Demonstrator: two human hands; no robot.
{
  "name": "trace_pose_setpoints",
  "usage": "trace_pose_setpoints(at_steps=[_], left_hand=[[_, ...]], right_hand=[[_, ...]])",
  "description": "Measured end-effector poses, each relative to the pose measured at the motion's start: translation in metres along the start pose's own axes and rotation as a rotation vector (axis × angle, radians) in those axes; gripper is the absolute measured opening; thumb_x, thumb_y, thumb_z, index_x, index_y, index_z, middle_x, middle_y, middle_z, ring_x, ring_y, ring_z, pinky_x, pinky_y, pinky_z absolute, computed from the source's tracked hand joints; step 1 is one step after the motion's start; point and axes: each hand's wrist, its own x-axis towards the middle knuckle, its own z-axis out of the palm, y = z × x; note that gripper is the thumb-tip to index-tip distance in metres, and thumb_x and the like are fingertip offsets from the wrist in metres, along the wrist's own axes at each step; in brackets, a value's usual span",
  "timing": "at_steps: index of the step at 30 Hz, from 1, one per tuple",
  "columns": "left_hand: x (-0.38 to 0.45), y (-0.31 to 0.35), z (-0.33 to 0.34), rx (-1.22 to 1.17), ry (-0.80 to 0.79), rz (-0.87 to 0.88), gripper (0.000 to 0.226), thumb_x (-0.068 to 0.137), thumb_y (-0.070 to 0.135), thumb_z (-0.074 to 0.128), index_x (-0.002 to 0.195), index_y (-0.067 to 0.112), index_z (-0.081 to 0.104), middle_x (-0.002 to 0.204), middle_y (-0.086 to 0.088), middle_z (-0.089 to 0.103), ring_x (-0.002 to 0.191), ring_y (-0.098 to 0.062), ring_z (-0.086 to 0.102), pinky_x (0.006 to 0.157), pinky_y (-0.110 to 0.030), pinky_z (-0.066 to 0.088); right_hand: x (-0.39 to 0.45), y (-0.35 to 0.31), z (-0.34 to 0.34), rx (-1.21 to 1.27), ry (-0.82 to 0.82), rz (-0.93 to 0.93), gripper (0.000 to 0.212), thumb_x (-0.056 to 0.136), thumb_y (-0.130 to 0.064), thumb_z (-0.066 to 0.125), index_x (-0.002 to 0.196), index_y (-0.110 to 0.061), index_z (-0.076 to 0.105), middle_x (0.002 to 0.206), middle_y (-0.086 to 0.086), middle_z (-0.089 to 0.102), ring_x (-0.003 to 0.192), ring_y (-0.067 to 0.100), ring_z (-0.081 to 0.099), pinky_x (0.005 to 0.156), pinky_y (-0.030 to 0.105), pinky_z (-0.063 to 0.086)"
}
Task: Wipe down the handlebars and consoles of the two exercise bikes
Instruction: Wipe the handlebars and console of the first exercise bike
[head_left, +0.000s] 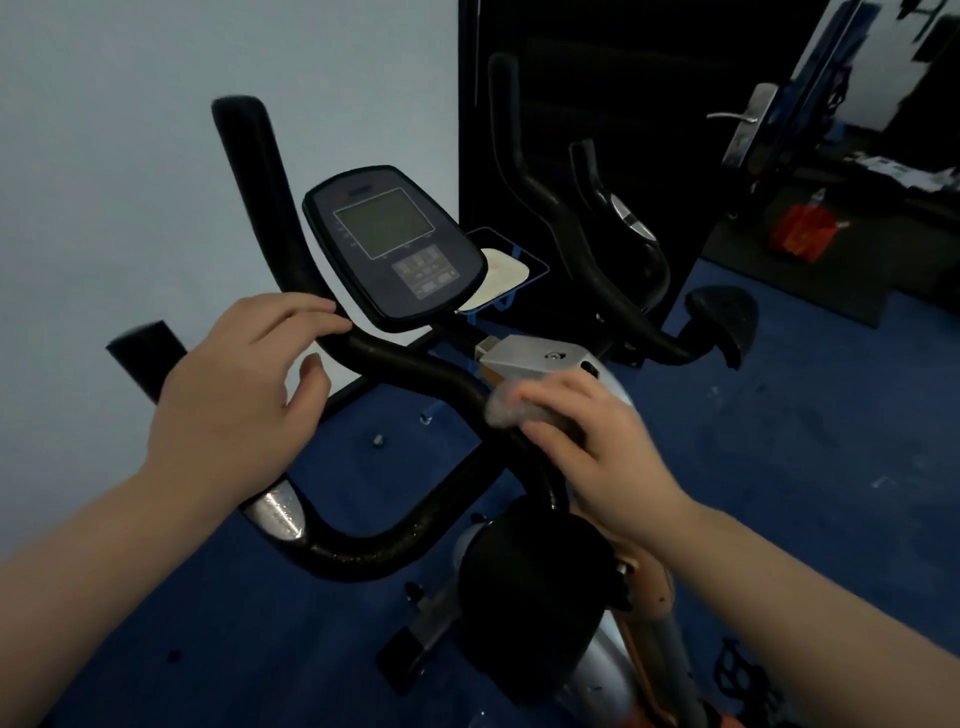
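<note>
The near exercise bike fills the middle of the head view, with black foam handlebars curving around a dark console that has a grey screen and a keypad. My right hand presses a grey cloth onto the handlebar just right of the centre clamp. My left hand hovers over the left part of the bar, fingers spread, fingertips touching the foam near the console. A second bike's black handlebars and its console stand behind to the right.
A pale wall is on the left and a dark door with a metal handle is at the back right. A blue rack holding a white object sits behind the console. Blue floor lies below, with an orange item past the doorway.
</note>
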Motion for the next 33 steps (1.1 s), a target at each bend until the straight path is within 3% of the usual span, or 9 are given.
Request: trace_pose_setpoints(at_steps=[4,9,14,17,21,24,28,31,33], left_hand=[[-0.001,-0.001,0.001,0.004,0.006,-0.008,0.034,0.084,0.013,0.048,0.111,0.021,0.066,0.118,0.007,0.062,0.111,-0.009,0.052,0.078,-0.021,0.041],[0.000,0.001,0.000,-0.013,0.010,0.004,0.034,0.084,0.004,0.054,0.111,0.020,0.067,0.119,0.005,0.063,0.112,-0.010,0.054,0.082,-0.020,0.042],[-0.001,0.004,-0.004,-0.057,0.052,-0.012,0.034,0.083,0.000,0.054,0.109,0.016,0.069,0.118,0.003,0.064,0.111,-0.013,0.057,0.089,-0.020,0.044],[0.001,0.004,-0.012,-0.214,0.115,0.019,0.030,0.083,-0.006,0.054,0.105,0.008,0.070,0.115,-0.003,0.066,0.109,-0.016,0.060,0.098,-0.019,0.041],[0.011,-0.023,-0.042,-0.262,0.149,0.069,0.026,0.087,0.003,0.050,0.102,0.013,0.069,0.108,0.005,0.065,0.103,-0.005,0.057,0.092,-0.009,0.038],[0.019,-0.062,-0.062,-0.411,0.057,-0.064,0.027,0.092,0.006,0.049,0.106,0.022,0.065,0.106,0.013,0.065,0.100,0.004,0.057,0.085,-0.004,0.038],[0.004,-0.081,-0.053,-0.742,-0.098,-0.319,0.026,0.099,0.008,0.040,0.107,0.017,0.062,0.101,0.008,0.067,0.091,0.003,0.061,0.078,-0.007,0.044],[-0.008,-0.076,-0.038,-0.946,-0.101,-0.457,0.034,0.103,0.016,0.030,0.107,0.021,0.063,0.102,0.009,0.067,0.099,-0.006,0.063,0.088,-0.022,0.050],[-0.010,-0.074,-0.030,-1.026,-0.100,-0.486,0.036,0.101,0.024,0.029,0.108,0.021,0.064,0.108,0.008,0.068,0.106,-0.008,0.062,0.096,-0.031,0.048]], right_hand=[[-0.020,0.010,-0.039,0.009,-0.228,-0.052,0.025,0.090,-0.024,0.060,0.111,-0.037,0.064,0.105,-0.016,0.055,0.102,0.007,0.057,0.085,0.016,0.044],[0.010,-0.012,-0.011,0.088,-0.008,0.045,0.025,0.089,-0.015,0.063,0.104,-0.035,0.066,0.099,-0.013,0.054,0.096,-0.004,0.051,0.080,0.004,0.035],[-0.011,-0.020,-0.037,0.012,-0.201,0.141,0.022,0.085,-0.024,0.067,0.097,-0.042,0.066,0.098,-0.018,0.061,0.094,-0.004,0.055,0.081,0.015,0.043],[0.008,-0.058,-0.023,0.065,0.007,0.141,0.016,0.083,-0.028,0.068,0.091,-0.042,0.067,0.093,-0.017,0.065,0.087,-0.007,0.058,0.071,0.007,0.041],[0.048,-0.122,0.039,0.145,0.157,0.054,0.013,0.084,-0.028,0.066,0.092,-0.037,0.063,0.094,-0.014,0.056,0.087,-0.005,0.054,0.073,0.002,0.037],[0.085,-0.155,0.083,0.275,0.277,0.072,0.013,0.088,-0.027,0.063,0.094,-0.038,0.060,0.101,-0.013,0.049,0.089,-0.006,0.052,0.076,0.002,0.039],[0.103,-0.176,0.142,0.385,0.244,0.098,0.012,0.094,-0.023,0.056,0.102,-0.032,0.057,0.095,-0.012,0.061,0.086,0.000,0.059,0.077,0.018,0.048],[0.076,-0.172,0.158,0.196,0.332,0.058,0.016,0.095,-0.028,0.053,0.107,-0.038,0.054,0.086,-0.017,0.067,0.080,-0.002,0.063,0.064,0.012,0.048],[0.054,-0.161,0.149,0.012,0.315,0.013,0.018,0.093,-0.027,0.056,0.110,-0.033,0.057,0.097,-0.017,0.069,0.087,-0.002,0.065,0.071,0.020,0.053]])
